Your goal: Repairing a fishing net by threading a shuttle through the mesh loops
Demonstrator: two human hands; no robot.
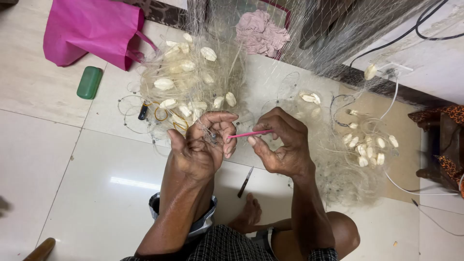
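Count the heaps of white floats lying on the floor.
2: one heap of white floats lies above the left hand, another right of the right hand. Netting may hide more.

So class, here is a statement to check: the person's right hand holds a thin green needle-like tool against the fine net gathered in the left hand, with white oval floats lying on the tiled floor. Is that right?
Not quite: the head view shows the thin needle-like tool in the right hand is pink, not green. The rest stands: the left hand gathers the fine net, and white oval floats lie on the tiled floor.
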